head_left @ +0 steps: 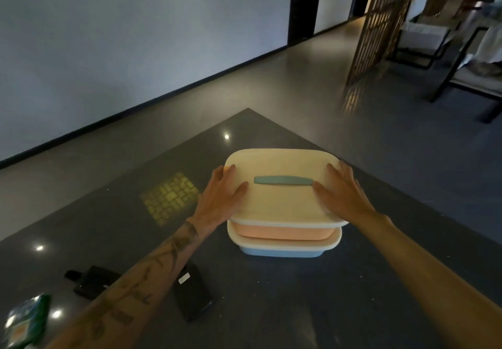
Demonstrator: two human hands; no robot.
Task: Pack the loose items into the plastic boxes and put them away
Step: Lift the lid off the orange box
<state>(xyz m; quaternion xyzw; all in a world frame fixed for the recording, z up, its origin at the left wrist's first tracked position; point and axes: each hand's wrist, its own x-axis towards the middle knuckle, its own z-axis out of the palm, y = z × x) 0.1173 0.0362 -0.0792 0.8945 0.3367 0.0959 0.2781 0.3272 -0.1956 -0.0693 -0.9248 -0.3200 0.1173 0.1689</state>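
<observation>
You have two plastic boxes stacked on the dark table (271,308), the orange box (282,231) sitting on the blue box (282,252); the cream lid (282,199) with its teal handle (283,180) covers the upper one. Your left hand (221,195) lies spread and flat on the lid's left edge; your right hand (343,189) lies spread on its right side, neither one curled around anything. What is inside the boxes is hidden; judging from the closed stack, some packing looks done. Loose things remain near you: a black wallet-like pouch (91,280), a black flat case (191,291), a green packet (28,318) at the left corner; the stack itself is not yet put away.
</observation>
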